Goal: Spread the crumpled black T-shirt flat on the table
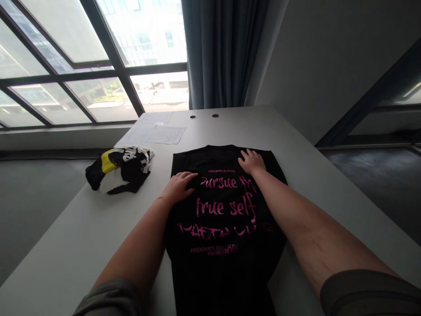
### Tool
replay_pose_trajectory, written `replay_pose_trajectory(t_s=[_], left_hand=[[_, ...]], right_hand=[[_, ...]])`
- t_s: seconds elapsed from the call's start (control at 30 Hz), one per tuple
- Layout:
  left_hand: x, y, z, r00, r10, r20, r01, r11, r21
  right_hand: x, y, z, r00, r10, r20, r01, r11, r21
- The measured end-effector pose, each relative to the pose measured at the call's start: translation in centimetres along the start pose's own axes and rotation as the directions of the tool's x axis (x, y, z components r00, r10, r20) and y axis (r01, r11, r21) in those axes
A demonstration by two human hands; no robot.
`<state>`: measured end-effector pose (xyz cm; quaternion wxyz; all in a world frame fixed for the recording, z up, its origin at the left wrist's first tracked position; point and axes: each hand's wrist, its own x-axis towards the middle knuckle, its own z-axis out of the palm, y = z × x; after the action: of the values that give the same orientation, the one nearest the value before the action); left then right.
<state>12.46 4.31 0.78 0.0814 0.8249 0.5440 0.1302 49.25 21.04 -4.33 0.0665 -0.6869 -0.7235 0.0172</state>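
Both hands flat, open: left hand [179,185], right hand [251,161] on black shirt [223,245] | bundled garment [120,169], probably papers [158,129] lie left on worktop [296,145]

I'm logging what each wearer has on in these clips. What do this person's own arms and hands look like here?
Both forearms are bare. Short grey-olive sleeves show at the bottom corners of the view, one on each upper arm. The left hand and right hand wear no gloves, and no rings, watch or bracelets can be seen. A few thin scratch-like lines mark the right forearm.
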Motion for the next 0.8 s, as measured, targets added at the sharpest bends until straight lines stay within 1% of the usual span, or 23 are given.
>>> replay_pose_trajectory(t_s=[0.07,0.13,0.3,0.43,0.53,0.6,0.67,0.8], left_hand=[[-0.7,-0.3,0.4,0.998,-0.068,-0.008,0.069,0.997,0.023],[-2.0,-0.3,1.0,0.991,-0.133,-0.002,0.133,0.99,0.05],[-6.9,-0.7,2.2,0.966,-0.256,-0.028,0.257,0.961,0.102],[-11.0,-1.4,2.2,0.962,-0.274,0.022,0.268,0.953,0.138],[-13.3,-1.6,1.9,0.961,-0.273,0.05,0.263,0.953,0.148],[-14.2,-1.5,1.6,0.963,-0.264,0.05,0.255,0.957,0.141],[-14.6,-1.3,1.1,0.964,-0.266,0.025,0.26,0.956,0.137],[-14.0,-0.6,-0.5,0.961,-0.276,-0.035,0.278,0.95,0.144]], right_hand=[[0.0,0.0,0.0,1.0,-0.001,0.0,0.001,1.0,-0.004],[-0.1,0.0,-0.1,1.0,-0.001,0.002,0.001,1.0,-0.007],[-0.2,0.0,-0.4,1.0,-0.003,-0.004,0.003,1.0,-0.017],[-0.1,0.2,-0.3,1.0,-0.008,0.0,0.008,1.0,-0.029],[0.0,0.4,-0.2,1.0,-0.008,-0.009,0.008,1.0,-0.025],[0.1,0.5,-0.2,1.0,-0.004,-0.017,0.004,1.0,-0.022],[0.2,0.6,-0.1,1.0,-0.005,-0.026,0.005,1.0,-0.021],[0.1,0.6,-0.2,0.998,-0.023,-0.062,0.022,1.0,-0.021]])
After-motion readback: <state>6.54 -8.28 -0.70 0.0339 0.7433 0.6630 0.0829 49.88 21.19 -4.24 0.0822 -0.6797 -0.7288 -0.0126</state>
